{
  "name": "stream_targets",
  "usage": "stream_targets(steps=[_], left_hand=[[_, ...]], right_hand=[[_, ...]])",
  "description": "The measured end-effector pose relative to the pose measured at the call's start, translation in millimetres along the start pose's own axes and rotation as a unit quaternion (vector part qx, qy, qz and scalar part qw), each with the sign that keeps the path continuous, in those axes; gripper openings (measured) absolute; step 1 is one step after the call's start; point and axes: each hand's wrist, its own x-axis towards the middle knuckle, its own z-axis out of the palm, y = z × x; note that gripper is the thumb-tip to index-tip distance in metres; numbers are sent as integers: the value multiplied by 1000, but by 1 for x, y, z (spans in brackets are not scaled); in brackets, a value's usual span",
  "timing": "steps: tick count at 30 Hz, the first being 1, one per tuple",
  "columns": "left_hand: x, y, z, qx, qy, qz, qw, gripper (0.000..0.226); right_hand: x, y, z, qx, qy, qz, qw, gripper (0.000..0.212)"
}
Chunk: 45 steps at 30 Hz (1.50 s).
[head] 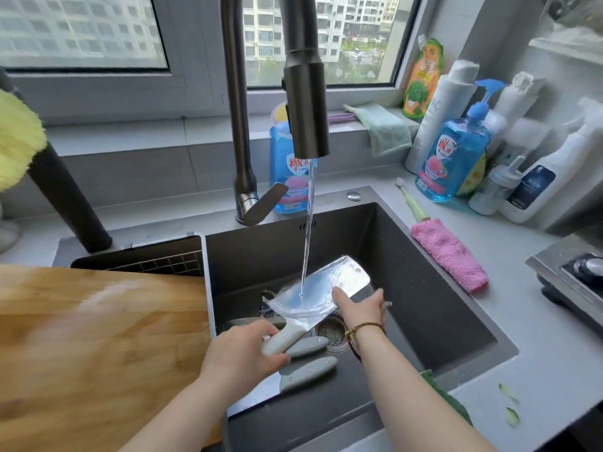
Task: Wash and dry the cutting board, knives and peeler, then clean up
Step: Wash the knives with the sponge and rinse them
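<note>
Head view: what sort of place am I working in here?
Most likely a home kitchen: a dark sink under a running faucet, a wooden cutting board beside it, and dish soap bottles by the window.

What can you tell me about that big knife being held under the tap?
The cleaver has a broad, rectangular, shiny metal blade and a pale handle with small rivets. It is held roughly flat over the dark sink, blade pointing away from the person and to the right. The left hand grips the handle; the right hand rests its fingers on the blade's flat side. Water from the faucet strikes the blade and spreads across it. Two grey-handled knives lie beneath it.
</note>
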Motion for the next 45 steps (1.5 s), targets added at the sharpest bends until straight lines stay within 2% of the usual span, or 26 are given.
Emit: stream_targets(steps=[2,4,6,7,9,11,15,17,20,24,27,31,33,34,35,37,40,41,43,45], left_hand=[[-1,5,8,-58,-16,-23,998,22],[0,11,18,-125,-18,-38,991,28],[2,16,25,-190,-7,-47,981,30],[2,19,27,-215,-5,-52,975,31],[2,23,30,-243,1,-53,969,33],[5,24,29,-245,-5,-36,969,27],[14,23,16,-203,-38,12,978,24],[20,23,7,-235,-11,-8,972,23],[31,35,-8,-371,2,-41,928,25],[47,60,-21,-505,-34,-59,861,45],[53,65,-18,-573,-55,-106,811,29],[55,57,-6,-663,-11,-206,719,22],[56,53,-4,-700,4,-237,674,13],[56,51,-4,-706,4,-243,665,10],[56,50,-5,-707,0,-239,666,9],[54,50,-6,-705,-12,-222,673,14],[50,50,-6,-694,-20,-226,683,15],[48,50,-6,-680,-16,-230,696,17],[45,47,2,-605,26,-242,758,31],[35,44,11,-465,119,-215,851,46]], right_hand=[[-7,4,2,88,-89,82,989,76],[-18,7,9,115,-229,125,959,61],[-29,7,14,129,-331,130,926,42],[-32,5,17,120,-342,115,925,30],[-40,-2,16,92,-297,81,947,17],[-41,-6,15,58,-236,51,969,17],[-32,-14,10,-37,-184,19,982,12],[-26,-19,4,-95,-150,-11,984,24],[-16,-29,-7,-215,-87,-78,970,19],[-12,-37,-17,-391,-33,-154,907,30],[-11,-32,-16,-472,-21,-189,861,29],[-12,-25,-19,-542,-1,-256,800,29],[-12,-26,-25,-536,-23,-279,796,27],[-10,-27,-29,-522,-49,-277,805,21],[-10,-28,-34,-505,-79,-271,815,14],[-8,-29,-43,-492,-125,-267,819,29],[-6,-27,-49,-505,-90,-308,801,37],[-6,-27,-50,-512,-67,-324,793,38],[-5,-26,-52,-521,-36,-336,783,34],[-3,-27,-54,-514,-26,-333,790,21]])
